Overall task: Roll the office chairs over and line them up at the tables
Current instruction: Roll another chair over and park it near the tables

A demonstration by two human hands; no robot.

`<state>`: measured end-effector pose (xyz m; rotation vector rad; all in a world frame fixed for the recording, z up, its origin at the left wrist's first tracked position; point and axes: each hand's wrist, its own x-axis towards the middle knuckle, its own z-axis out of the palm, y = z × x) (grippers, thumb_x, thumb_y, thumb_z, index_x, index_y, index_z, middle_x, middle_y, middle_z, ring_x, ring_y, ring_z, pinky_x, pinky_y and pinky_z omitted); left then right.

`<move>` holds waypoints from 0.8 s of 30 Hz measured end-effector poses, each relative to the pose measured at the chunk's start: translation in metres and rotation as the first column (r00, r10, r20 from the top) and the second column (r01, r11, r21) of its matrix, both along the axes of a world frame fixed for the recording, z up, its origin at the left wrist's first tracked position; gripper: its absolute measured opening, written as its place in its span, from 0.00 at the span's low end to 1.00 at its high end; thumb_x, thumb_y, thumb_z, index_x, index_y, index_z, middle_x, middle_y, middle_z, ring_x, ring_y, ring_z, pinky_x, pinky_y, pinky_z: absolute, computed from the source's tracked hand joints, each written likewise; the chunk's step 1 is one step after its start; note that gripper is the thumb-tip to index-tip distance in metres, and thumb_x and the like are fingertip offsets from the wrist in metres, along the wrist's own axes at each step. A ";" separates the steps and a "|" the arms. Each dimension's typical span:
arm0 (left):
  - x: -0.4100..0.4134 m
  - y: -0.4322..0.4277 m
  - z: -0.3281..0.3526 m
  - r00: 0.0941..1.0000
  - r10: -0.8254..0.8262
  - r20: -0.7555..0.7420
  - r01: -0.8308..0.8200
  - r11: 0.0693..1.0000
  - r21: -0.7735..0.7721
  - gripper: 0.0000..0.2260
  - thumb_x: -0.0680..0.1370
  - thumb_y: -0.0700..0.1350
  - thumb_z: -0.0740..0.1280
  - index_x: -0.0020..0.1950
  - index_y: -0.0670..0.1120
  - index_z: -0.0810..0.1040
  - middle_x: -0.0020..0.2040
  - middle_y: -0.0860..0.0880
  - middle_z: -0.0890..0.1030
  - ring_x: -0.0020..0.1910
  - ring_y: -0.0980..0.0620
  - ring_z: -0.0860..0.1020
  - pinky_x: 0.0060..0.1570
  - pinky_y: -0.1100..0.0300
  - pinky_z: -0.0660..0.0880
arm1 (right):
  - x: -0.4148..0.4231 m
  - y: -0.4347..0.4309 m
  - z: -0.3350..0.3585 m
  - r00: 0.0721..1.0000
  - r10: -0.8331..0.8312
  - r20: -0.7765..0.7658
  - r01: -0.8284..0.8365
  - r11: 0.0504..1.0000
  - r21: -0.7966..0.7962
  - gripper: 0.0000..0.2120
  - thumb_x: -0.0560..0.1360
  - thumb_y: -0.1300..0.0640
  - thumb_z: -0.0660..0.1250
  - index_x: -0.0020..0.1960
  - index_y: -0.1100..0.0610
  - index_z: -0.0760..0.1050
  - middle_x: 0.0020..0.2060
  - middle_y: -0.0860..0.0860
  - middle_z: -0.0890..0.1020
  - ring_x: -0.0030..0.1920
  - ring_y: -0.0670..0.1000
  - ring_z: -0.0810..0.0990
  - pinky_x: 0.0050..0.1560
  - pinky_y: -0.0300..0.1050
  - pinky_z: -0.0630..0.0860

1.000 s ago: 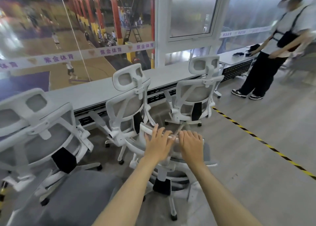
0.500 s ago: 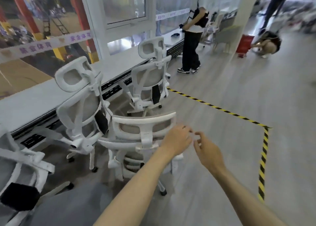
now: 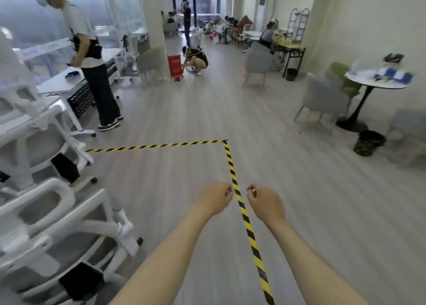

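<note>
above tape [image 3: 244, 210], empty curled hands [image 3: 239, 199]

Bright daylight from the windows [image 3: 27, 28] at left; edges smeared by motion blur and wide-angle bending.

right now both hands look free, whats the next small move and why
Probably walk out past the striped floor tape to look for another chair. The left hand and right hand hold nothing, and the white office chairs at left already stand by the tables.
</note>
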<state>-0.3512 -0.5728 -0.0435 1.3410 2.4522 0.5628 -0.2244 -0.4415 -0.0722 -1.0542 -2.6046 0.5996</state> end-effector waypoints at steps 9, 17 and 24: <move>0.199 0.217 -0.013 0.959 -0.275 -0.074 0.271 0.961 -0.058 0.11 0.84 0.49 0.59 0.57 0.48 0.79 0.54 0.49 0.82 0.50 0.47 0.80 0.50 0.49 0.80 | 0.239 0.163 -0.009 0.964 -0.261 0.047 0.265 0.957 -0.121 0.11 0.80 0.52 0.61 0.53 0.51 0.81 0.48 0.52 0.86 0.50 0.58 0.82 0.45 0.48 0.78; 0.327 0.369 -0.022 0.873 -0.487 -0.023 0.485 0.872 -0.063 0.09 0.81 0.46 0.62 0.55 0.47 0.82 0.55 0.46 0.83 0.54 0.44 0.80 0.50 0.54 0.75 | 0.399 0.276 -0.021 0.839 -0.543 0.035 0.537 0.817 -0.209 0.12 0.78 0.50 0.61 0.52 0.50 0.82 0.47 0.50 0.87 0.51 0.57 0.83 0.49 0.49 0.80; 0.414 0.510 -0.042 0.743 -0.668 0.040 0.669 0.741 -0.059 0.10 0.82 0.46 0.62 0.57 0.47 0.81 0.56 0.47 0.83 0.53 0.44 0.80 0.51 0.55 0.76 | 0.500 0.372 -0.024 0.688 -0.722 0.080 0.718 0.659 -0.223 0.14 0.77 0.48 0.59 0.51 0.51 0.81 0.46 0.50 0.87 0.50 0.57 0.83 0.49 0.48 0.80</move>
